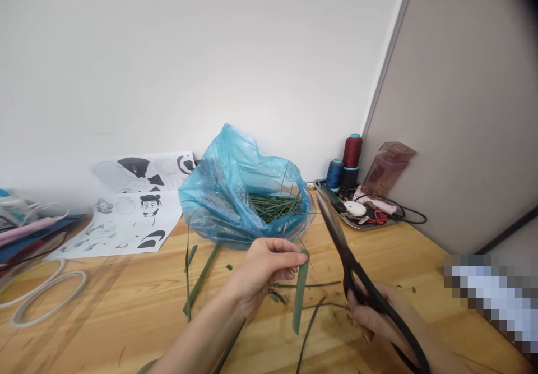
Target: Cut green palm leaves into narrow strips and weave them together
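Between the thumb and fingers of my left hand (269, 264) is pinched a green leaf strip (300, 295), its wider end hanging down over the table. My right hand (384, 318) grips the black handles of a pair of scissors (342, 245). The blades point up and away, to the right of the strip and apart from it. They look closed or nearly so. Behind my left hand, a blue plastic bag (235, 189) lies with its mouth toward the right, holding a heap of thin green strips (275, 207).
Loose leaf strips (204, 278) and scraps lie on the wooden table (138, 290). Printed sheets (130, 222) and tape rings (50, 301) are at the left. Thread spools (352, 152), a cluttered tray (365, 222) and a pinkish clear container (386, 169) stand back right.
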### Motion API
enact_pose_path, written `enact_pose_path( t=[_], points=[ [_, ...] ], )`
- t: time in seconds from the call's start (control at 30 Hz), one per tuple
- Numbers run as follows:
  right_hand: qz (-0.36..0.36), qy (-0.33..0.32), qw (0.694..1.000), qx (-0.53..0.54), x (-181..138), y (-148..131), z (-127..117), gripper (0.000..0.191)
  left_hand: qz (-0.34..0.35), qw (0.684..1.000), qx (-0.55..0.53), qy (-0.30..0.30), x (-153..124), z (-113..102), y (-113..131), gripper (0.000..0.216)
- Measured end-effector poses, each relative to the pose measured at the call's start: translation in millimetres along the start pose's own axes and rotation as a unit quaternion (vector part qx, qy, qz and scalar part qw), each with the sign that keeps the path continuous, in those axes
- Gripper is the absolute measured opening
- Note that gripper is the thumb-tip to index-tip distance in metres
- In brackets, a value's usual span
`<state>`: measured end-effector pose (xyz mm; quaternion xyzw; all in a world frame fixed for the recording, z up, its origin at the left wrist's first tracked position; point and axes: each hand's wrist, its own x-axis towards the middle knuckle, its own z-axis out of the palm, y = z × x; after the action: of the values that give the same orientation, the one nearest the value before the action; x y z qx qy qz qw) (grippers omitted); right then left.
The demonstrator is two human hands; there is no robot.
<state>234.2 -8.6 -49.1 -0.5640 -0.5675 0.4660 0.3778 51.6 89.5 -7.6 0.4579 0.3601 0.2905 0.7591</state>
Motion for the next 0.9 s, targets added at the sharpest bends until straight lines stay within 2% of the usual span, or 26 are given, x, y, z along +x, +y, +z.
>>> enact_pose_path(
  t=[0.2,0.3,0.5,0.73,0.8,0.9],
  points=[
    [-0.040,0.036,0.998,-0.043,34,-37,8,0.026,-0.001,1.000,-0.028,-0.003,1,1,-6,0.014],
    [-0.051,0.025,0.997,-0.042,44,-42,14,0.023,-0.011,0.999,-0.040,-0.011,-1,2,-8,0.015],
    [-0.049,0.024,0.998,-0.031,46,-34,13,0.016,-0.012,0.998,-0.049,-0.027,-2,5,-12,0.020],
    [-0.013,0.029,0.999,0.018,37,-39,10,0.022,0.012,0.999,-0.011,-0.033,-1,5,-12,0.017],
    [-0.008,0.027,0.999,0.038,35,-30,10,0.026,0.024,1.000,-0.013,-0.017,-2,4,-8,0.017],
    [0.016,0.016,0.995,0.093,31,-3,14,0.036,0.050,0.998,-0.022,0.029,-4,4,-2,0.016]
  ],
)
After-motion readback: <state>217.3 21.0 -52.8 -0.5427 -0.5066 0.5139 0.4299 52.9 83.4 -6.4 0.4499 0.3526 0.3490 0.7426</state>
